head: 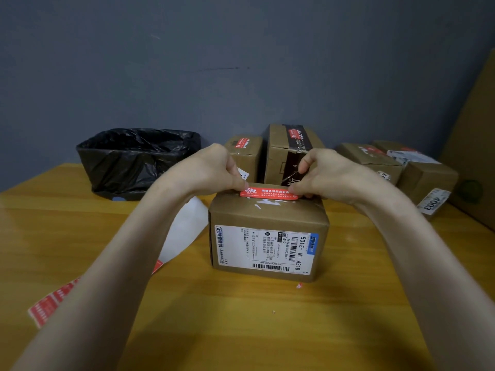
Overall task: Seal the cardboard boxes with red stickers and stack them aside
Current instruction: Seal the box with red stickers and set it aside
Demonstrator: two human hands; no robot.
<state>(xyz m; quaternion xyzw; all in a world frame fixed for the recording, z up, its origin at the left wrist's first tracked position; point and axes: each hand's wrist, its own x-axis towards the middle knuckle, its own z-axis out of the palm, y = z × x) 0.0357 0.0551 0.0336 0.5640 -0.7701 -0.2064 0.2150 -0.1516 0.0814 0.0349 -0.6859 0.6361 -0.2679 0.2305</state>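
Sealing step: red sticker going onto the box's far top edge.

On the counter (pixel 241 317), a sheet of spare stickers (pixel 48 306) lies far left, with a black-lined bin (pixel 134 159) behind it. My left hand (pixel 214 170) pinches the left end of the red sticker (pixel 269 193), stretched over the far top edge of the box (pixel 267 236) at mid-counter, and my right hand (pixel 324 172) pinches its right end. I can't tell whether it has stuck yet. Next, I judge, I press it flat across the seam, then carry the box to the stickered boxes (pixel 289 153) by the wall.
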